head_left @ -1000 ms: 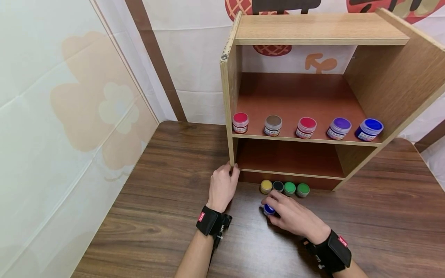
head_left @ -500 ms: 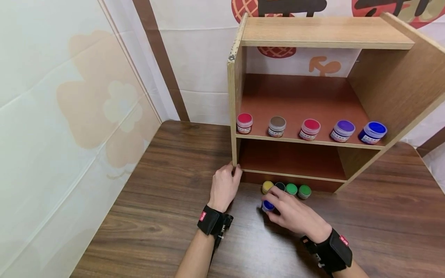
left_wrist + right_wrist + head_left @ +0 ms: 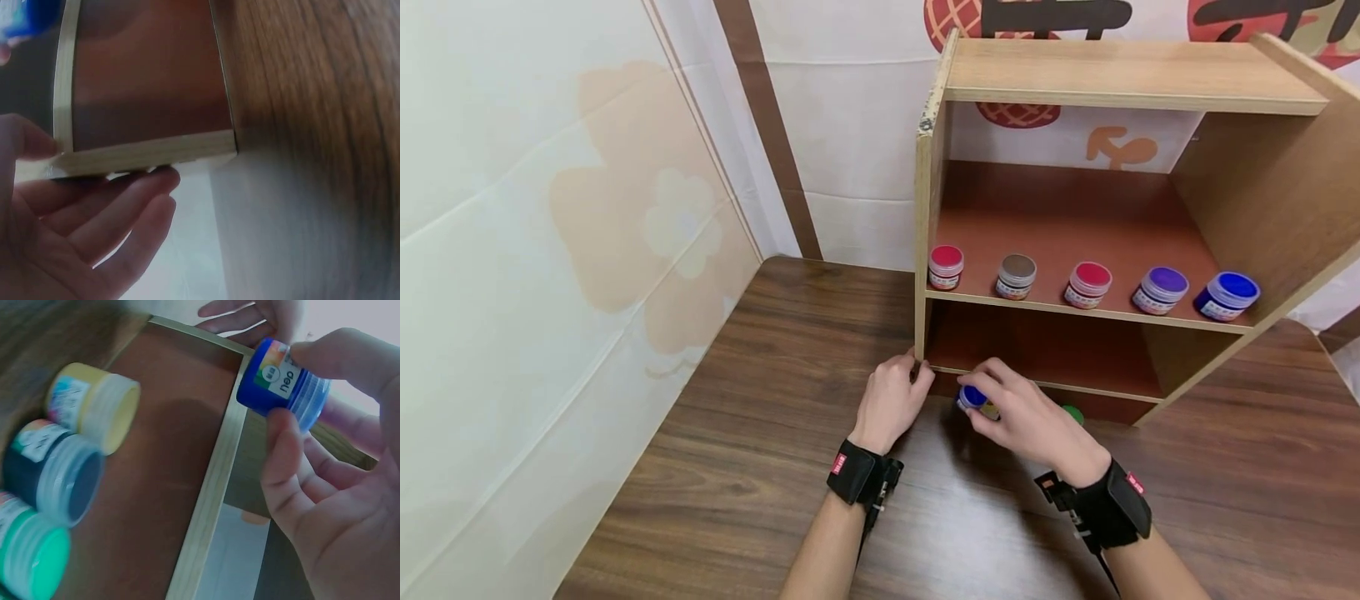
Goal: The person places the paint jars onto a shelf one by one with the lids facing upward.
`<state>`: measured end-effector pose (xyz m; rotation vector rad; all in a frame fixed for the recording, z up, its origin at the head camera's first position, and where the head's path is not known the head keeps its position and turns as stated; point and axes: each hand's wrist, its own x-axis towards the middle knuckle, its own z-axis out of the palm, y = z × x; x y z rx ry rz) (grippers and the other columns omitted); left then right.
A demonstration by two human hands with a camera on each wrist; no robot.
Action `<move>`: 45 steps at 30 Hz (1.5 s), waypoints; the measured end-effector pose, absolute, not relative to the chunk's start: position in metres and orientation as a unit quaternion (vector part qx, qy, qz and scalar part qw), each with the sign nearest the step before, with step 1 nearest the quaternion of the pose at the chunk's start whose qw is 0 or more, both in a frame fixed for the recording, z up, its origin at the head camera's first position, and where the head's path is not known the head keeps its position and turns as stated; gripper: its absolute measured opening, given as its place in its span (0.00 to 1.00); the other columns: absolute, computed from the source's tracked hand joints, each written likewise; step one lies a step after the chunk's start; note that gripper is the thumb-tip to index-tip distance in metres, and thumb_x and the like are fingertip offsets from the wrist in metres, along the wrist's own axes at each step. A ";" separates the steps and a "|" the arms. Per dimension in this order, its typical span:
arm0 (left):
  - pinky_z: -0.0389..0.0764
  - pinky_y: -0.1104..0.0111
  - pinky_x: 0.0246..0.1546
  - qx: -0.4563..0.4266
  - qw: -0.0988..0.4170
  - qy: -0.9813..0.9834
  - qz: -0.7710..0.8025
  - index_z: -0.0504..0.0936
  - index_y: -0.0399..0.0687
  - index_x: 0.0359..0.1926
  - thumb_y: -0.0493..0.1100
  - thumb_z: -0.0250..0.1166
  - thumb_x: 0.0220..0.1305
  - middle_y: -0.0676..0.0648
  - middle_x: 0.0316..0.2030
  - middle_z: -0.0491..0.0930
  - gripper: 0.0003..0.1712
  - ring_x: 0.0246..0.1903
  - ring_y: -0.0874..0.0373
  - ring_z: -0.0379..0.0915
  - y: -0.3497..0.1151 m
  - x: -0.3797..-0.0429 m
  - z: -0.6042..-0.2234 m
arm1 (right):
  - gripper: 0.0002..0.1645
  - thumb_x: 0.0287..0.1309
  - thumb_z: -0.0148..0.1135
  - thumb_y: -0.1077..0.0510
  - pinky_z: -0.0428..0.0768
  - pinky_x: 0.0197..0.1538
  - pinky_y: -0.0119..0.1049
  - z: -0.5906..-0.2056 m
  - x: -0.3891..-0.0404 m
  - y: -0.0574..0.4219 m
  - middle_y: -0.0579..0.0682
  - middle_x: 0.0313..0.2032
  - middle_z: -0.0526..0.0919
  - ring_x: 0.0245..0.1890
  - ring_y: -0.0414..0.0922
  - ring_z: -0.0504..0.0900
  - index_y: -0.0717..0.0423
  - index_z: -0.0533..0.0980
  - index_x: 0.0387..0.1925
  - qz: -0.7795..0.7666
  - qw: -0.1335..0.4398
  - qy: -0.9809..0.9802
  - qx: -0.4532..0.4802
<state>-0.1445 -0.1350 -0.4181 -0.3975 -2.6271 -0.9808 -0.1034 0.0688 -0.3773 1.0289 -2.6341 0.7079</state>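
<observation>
My right hand [image 3: 1026,421] pinches a small blue paint jar [image 3: 270,375] between thumb and fingers, raised off the table in front of the shelf's lower left. A wooden shelf [image 3: 1097,73] stands on the table; my left hand [image 3: 891,402] grips the bottom front of its left side panel [image 3: 144,153], thumb on the inner side and fingers outside. Lined up before its base are a yellow jar [image 3: 94,403], a black jar [image 3: 56,469] and a light green jar [image 3: 34,553], mostly hidden by my right hand in the head view. Another green jar [image 3: 1073,413] peeks out beside it.
On the middle board stand several jars: a red one [image 3: 946,267] at the left, then a brown one [image 3: 1017,277], another red one [image 3: 1087,285], a purple one [image 3: 1161,291] and a blue one [image 3: 1227,296]. Printed cloth [image 3: 850,125] hangs behind the wooden table [image 3: 760,417].
My right hand has lifted the blue jar from the table and carried it forward, toward the shelf's lower compartment. The left hand keeps its grip on the panel. The head view has shifted slightly.
</observation>
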 end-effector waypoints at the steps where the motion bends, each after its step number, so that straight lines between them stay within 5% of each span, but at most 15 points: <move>1: 0.63 0.74 0.14 -0.143 0.150 -0.917 -0.342 0.81 0.44 0.31 0.45 0.53 0.68 0.50 0.23 0.75 0.14 0.16 0.64 0.64 -0.135 -0.145 -0.418 | 0.24 0.53 0.70 0.58 0.81 0.37 0.30 -0.376 -0.106 0.067 0.52 0.44 0.74 0.35 0.39 0.78 0.58 0.76 0.52 0.242 0.118 -0.897 0.350; 7: 0.65 0.74 0.15 -0.166 0.122 -0.920 -0.334 0.82 0.41 0.40 0.46 0.52 0.69 0.49 0.25 0.77 0.16 0.17 0.63 0.66 -0.135 -0.145 -0.417 | 0.25 0.51 0.71 0.59 0.82 0.34 0.31 -0.371 -0.116 0.062 0.55 0.43 0.76 0.34 0.41 0.78 0.62 0.76 0.51 0.249 0.143 -0.895 0.342; 11: 0.76 0.70 0.25 -0.172 0.106 -0.925 -0.321 0.80 0.37 0.54 0.47 0.51 0.69 0.46 0.38 0.84 0.22 0.27 0.60 0.77 -0.135 -0.145 -0.416 | 0.25 0.53 0.70 0.58 0.82 0.35 0.33 -0.368 -0.122 0.060 0.56 0.44 0.76 0.34 0.42 0.78 0.62 0.76 0.52 0.246 0.141 -0.900 0.330; 16: 0.81 0.65 0.36 -0.183 0.082 -0.928 -0.313 0.75 0.35 0.60 0.46 0.52 0.69 0.43 0.48 0.83 0.25 0.38 0.56 0.82 -0.136 -0.143 -0.413 | 0.24 0.54 0.69 0.59 0.81 0.36 0.34 -0.366 -0.132 0.057 0.56 0.43 0.77 0.34 0.42 0.78 0.63 0.77 0.51 0.255 0.143 -0.901 0.320; 45: 0.81 0.62 0.39 -0.178 0.083 -0.934 -0.300 0.73 0.37 0.62 0.45 0.53 0.69 0.44 0.46 0.83 0.25 0.41 0.53 0.82 -0.149 -0.145 -0.412 | 0.27 0.58 0.64 0.58 0.79 0.36 0.38 -0.370 -0.160 0.029 0.59 0.44 0.77 0.34 0.46 0.78 0.65 0.73 0.57 0.271 0.105 -0.914 0.283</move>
